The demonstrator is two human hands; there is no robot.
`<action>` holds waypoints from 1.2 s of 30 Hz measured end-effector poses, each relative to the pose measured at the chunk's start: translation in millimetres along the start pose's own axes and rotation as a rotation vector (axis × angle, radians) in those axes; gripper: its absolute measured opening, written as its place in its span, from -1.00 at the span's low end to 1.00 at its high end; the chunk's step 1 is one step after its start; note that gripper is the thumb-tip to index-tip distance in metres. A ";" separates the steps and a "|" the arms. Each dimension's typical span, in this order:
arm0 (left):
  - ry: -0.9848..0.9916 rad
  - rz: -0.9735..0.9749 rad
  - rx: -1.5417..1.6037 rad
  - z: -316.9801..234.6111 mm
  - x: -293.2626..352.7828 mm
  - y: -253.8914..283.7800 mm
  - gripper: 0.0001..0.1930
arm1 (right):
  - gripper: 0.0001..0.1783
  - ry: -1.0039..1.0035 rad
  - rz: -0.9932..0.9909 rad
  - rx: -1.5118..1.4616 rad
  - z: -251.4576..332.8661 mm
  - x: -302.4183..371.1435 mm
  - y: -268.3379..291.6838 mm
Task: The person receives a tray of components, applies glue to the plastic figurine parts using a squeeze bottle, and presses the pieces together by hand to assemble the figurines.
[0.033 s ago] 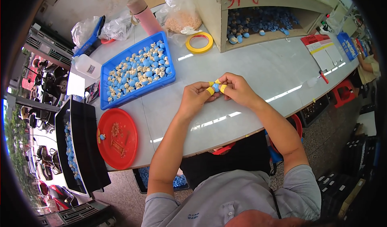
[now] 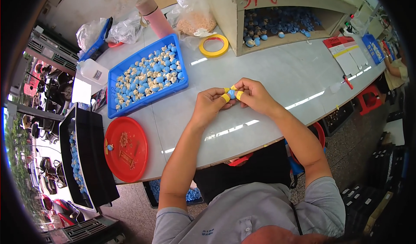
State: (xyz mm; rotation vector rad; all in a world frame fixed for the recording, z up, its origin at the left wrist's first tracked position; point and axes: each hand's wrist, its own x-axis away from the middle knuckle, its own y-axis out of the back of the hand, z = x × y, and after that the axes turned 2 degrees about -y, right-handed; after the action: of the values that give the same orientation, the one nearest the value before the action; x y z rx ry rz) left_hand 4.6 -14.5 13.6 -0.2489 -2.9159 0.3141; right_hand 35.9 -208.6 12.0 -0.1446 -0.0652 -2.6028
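Note:
Above the grey tabletop, my left hand (image 2: 209,107) and my right hand (image 2: 256,98) meet fingertip to fingertip, both closed. Pinched between them is a small round blue piece (image 2: 232,94), partly covered by the fingers. Yellow tape wraps the tips of several fingers on both hands. To the left of my hands, a blue tray (image 2: 149,104) holds many small blue and cream round pieces (image 2: 147,77). A red round plate (image 2: 139,145) lies nearer me on the left, with crumbs and a small blue piece with yellow on it.
A wooden box (image 2: 223,21) with blue pieces inside stands at the back, beside a yellow tape roll (image 2: 225,52). Behind the tray are a pink bottle (image 2: 158,22) and plastic bags. A black bin (image 2: 97,157) flanks the left edge; papers (image 2: 346,60) lie far right.

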 end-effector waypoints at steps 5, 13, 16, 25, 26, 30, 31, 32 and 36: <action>0.007 0.011 -0.002 3.6 -1.3 1.8 -0.77 | -0.88 0.033 0.043 0.067 -6.1 -2.2 1.4; 0.015 -0.005 -0.010 6.3 -2.1 -0.6 -0.81 | -0.89 0.090 0.021 0.094 -9.7 -1.1 -2.8; 0.006 -0.021 -0.027 8.0 -2.4 -0.5 -0.82 | -0.89 0.112 -0.001 0.087 -10.6 -1.5 -4.8; -0.019 -0.026 -0.038 12.7 -4.0 0.2 -0.82 | -0.90 0.141 0.000 0.173 -8.5 -1.5 -4.4; -0.019 -0.026 -0.038 12.5 -3.9 -0.3 -0.82 | -0.91 0.159 -0.011 0.184 -8.2 -1.1 -4.7; -0.010 -0.036 -0.035 13.7 -4.2 -0.7 -0.81 | -0.91 0.157 -0.020 0.185 -8.6 -1.4 -5.2; -0.011 -0.040 -0.035 14.5 -4.3 -0.1 -0.81 | -0.87 0.136 -0.018 0.175 -7.9 -1.8 -5.0; -0.011 -0.039 -0.036 13.9 -4.0 -0.9 -0.81 | -0.84 0.117 -0.018 0.167 -7.1 -1.5 -4.4; -0.011 -0.050 -0.045 12.9 -3.0 -2.8 -0.82 | -0.82 0.118 -0.023 0.187 -6.7 -1.0 -4.4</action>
State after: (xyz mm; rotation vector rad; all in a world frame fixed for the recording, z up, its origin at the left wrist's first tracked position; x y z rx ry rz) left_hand 4.3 -20.3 1.3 -0.1812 -2.9377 0.2424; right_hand 33.9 -204.8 5.1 0.0775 -0.2686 -2.6058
